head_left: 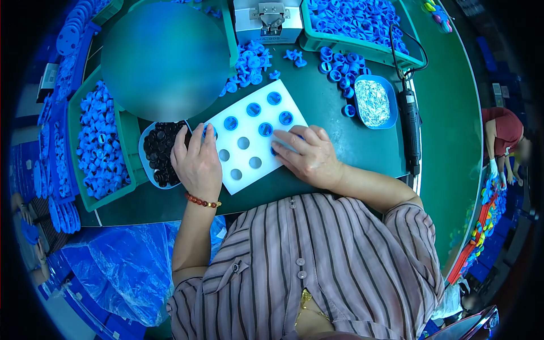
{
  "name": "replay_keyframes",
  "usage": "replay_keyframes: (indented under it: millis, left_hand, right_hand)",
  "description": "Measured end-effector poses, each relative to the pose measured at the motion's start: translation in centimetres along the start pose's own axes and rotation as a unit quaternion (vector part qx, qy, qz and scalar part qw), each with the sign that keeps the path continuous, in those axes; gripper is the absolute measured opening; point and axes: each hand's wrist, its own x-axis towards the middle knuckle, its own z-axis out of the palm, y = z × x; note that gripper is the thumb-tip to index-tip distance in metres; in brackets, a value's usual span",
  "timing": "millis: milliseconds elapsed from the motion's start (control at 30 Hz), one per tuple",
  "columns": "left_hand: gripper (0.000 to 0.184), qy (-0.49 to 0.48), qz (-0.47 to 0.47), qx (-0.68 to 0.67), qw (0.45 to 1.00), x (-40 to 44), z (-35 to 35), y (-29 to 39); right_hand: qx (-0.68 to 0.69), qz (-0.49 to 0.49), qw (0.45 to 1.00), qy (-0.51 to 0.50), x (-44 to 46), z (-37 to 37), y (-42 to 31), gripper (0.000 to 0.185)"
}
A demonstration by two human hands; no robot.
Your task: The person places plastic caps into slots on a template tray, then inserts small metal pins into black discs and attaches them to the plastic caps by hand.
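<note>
With left hand point(199, 164) and right hand point(311, 156) half-curled, their fingers' hold unclear, seat the cup point(273, 151) squarely in the board point(241, 187).

Green worktop point(365, 148) I watch remotely, white board point(241, 158) by its near edge, bin point(127, 148) at near-left corner, blue dish point(393, 103) toward right edge.

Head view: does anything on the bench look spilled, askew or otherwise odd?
Mildly: loose blue rings lie on the green table outside the green bin, perhaps deliberately; the white board sits at a slant. No damage shows, though the blurred upper-left area can't be judged.
</note>
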Motion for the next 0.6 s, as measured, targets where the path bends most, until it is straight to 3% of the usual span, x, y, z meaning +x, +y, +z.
replay_keyframes:
  millis: [67,200,267,300,467,567,600]
  left_hand:
    - [0.024,-0.002,0.0,0.003,1.0,-0.3,-0.2,0.0]
    - [0.027,-0.029,0.021,-0.015,0.999,-1.2,-0.1,-0.2]
    - [0.027,-0.05,0.023,-0.021,0.998,-1.6,0.1,-0.6]
    - [0.027,-0.066,0.031,-0.012,0.997,-1.4,-0.1,-0.6]
    - [0.043,-0.122,0.024,-0.042,0.991,-0.8,-2.6,0.7]
    - [0.046,-0.103,-0.005,-0.068,0.992,1.3,-3.0,1.8]
    - [0.044,-0.078,0.021,-0.136,0.987,2.8,-2.9,2.7]
  right_hand:
    - [-0.017,-0.042,0.999,-0.021,-0.6,0.3,-0.2,0.033]
    - [-0.014,-0.014,0.999,-0.026,-1.2,0.0,-1.1,0.039]
    - [0.065,0.009,0.996,-0.063,-1.4,-0.8,-0.7,0.046]
    - [0.09,0.005,0.995,-0.032,-1.6,-0.9,0.0,0.05]
    - [-0.078,0.18,0.979,0.055,-0.9,-4.4,6.0,0.044]
    - [-0.17,0.21,0.961,0.06,-1.2,-5.6,9.5,0.036]
    - [-0.187,0.202,0.959,0.065,-1.0,-5.5,10.4,0.032]
